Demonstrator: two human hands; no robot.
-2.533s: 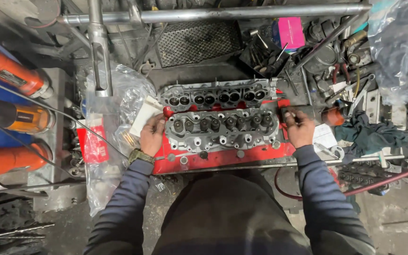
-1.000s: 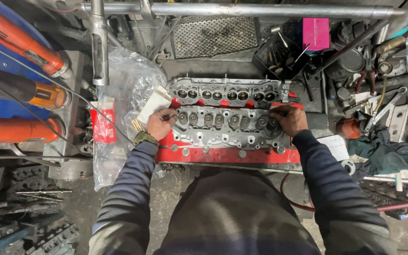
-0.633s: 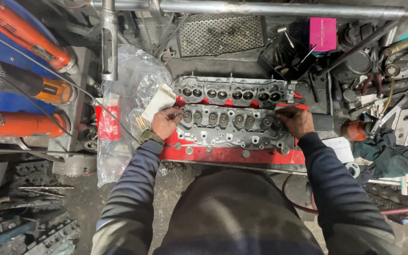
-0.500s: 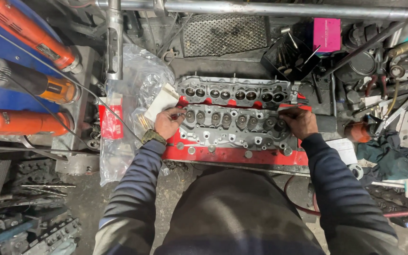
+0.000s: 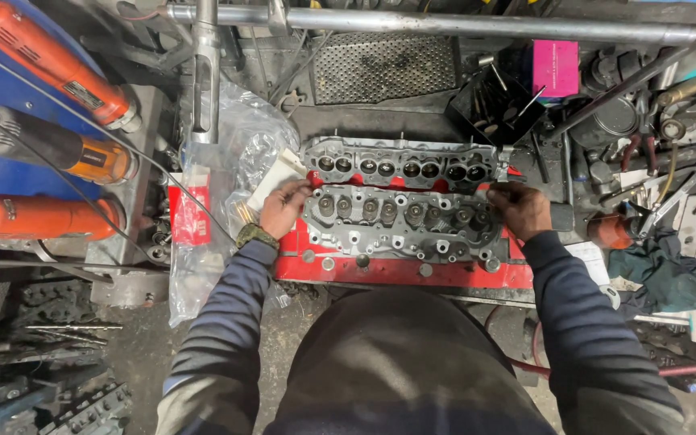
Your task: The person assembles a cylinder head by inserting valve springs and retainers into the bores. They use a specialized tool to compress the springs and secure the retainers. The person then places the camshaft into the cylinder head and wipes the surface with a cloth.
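Note:
A grey metal cylinder head (image 5: 400, 216) with rows of valve springs lies on a red stand (image 5: 461, 272) in front of me. A second cylinder head (image 5: 400, 163) lies just behind it. My left hand (image 5: 283, 207) grips the left end of the near head. My right hand (image 5: 519, 209) grips its right end. Both sleeves are dark blue, and a watch sits on my left wrist.
Orange power tools (image 5: 50, 52) hang on a blue board at the left. Clear plastic bags (image 5: 227, 169) lie beside the heads. A pink box (image 5: 555, 68), pliers, loose tools and a dark rag (image 5: 670, 274) crowd the right. A steel tube (image 5: 477, 22) runs across the back.
My hands have stayed on the two ends of the near cylinder head. The camera has shifted so the heads sit a little further right and lower in view.

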